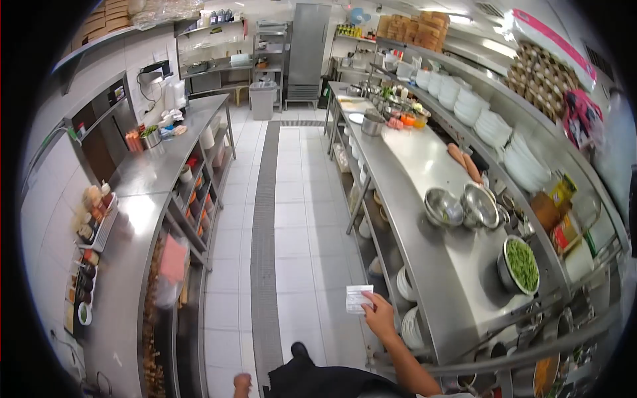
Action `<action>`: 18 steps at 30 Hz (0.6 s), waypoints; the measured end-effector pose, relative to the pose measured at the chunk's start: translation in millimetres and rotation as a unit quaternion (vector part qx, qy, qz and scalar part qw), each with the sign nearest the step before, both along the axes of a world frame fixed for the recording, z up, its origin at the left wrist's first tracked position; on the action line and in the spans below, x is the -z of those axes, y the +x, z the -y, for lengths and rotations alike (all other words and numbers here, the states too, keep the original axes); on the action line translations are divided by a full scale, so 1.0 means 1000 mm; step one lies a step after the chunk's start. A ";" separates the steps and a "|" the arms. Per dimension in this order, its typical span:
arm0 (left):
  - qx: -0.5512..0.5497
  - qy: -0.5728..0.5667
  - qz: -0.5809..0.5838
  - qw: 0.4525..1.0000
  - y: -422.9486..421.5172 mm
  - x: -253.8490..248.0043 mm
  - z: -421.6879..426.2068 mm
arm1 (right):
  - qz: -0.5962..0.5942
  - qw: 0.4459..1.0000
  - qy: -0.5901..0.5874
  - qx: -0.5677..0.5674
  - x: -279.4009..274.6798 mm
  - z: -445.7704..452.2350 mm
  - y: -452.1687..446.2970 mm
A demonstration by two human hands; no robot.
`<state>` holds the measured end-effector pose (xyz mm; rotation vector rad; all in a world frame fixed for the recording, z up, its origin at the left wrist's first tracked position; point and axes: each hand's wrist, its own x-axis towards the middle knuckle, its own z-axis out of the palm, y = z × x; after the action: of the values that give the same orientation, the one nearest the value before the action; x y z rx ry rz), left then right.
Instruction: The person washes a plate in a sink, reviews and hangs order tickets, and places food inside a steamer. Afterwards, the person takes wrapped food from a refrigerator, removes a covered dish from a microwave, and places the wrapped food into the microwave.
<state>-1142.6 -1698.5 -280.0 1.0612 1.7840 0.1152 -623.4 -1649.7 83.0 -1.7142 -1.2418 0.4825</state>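
A small white paper slip with faint print is pinched between the thumb and fingers of my right hand. That hand is held out over the aisle, beside the right-hand steel counter. My left hand hangs low at the bottom edge of the view, over the floor tiles. Its fingers look curled, but they are small and partly cut off, so what they hold, if anything, does not show. Stacked white plates sit on the shelf under the counter, close to my right hand.
A tiled aisle with a drain grate runs between two steel counters. On the right stand metal bowls and a bowl of chopped greens. The left counter carries a sauce tray. A grey bin stands at the far end.
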 end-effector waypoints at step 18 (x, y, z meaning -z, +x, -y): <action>0.184 0.201 -0.231 0.934 0.161 -0.034 -0.521 | 0.005 0.998 0.030 0.063 0.002 -0.432 0.165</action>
<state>-981.3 -1177.1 -245.5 1.8223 1.9822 -0.0047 -457.9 -1217.3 80.9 -1.7329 -1.1370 0.3575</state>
